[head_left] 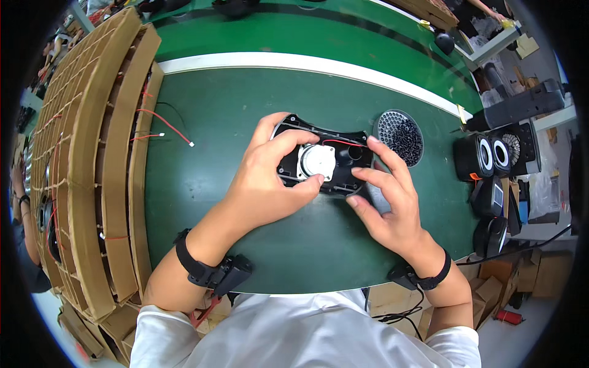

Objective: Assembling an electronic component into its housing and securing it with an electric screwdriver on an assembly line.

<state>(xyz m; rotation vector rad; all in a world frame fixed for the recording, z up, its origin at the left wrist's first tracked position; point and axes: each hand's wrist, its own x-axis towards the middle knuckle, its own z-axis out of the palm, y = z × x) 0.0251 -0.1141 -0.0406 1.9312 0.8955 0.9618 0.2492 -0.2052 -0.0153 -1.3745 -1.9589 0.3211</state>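
Observation:
A black plastic speaker housing (343, 173) is held between my two hands over the green tabletop, its hollow inside facing up. In its left half sits a round speaker driver (318, 162) with a silvery-white back and a square frame. A red wire (341, 141) runs from the driver toward the housing's right side. My left hand (271, 165) grips the left end, with the thumb and a finger against the driver. My right hand (392, 199) holds the right end, fingers along the edge and on the inside. The palms hide part of the housing's underside.
Right of the housing stands a round dish (400, 138) of small black screws. Stacked cardboard divider trays (101, 159) with red wires line the left. Black speaker units (478, 156) and a power screwdriver (521, 105) are at the right edge. A white rail (307, 65) borders the green conveyor behind.

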